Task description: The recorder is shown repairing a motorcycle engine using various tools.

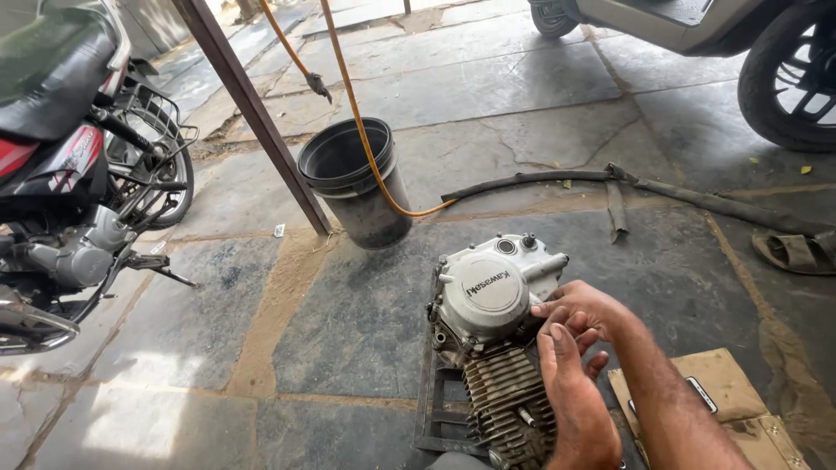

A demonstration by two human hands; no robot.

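A grey motorcycle engine with a round side cover and a finned cylinder stands on a dark metal frame on the stone floor. My right hand comes in from the lower right, and its fingers curl on the right edge of the side cover. My left hand rises from the bottom edge, back up, lying against the engine beside the fins. Its fingertips are tucked under my right hand, so what they hold is hidden.
A black bucket stands behind the engine, with an orange hose running over it. A parked motorcycle is at left and a slanted metal post beside it. A scooter wheel, a rubber strip, a sandal and cardboard lie to the right.
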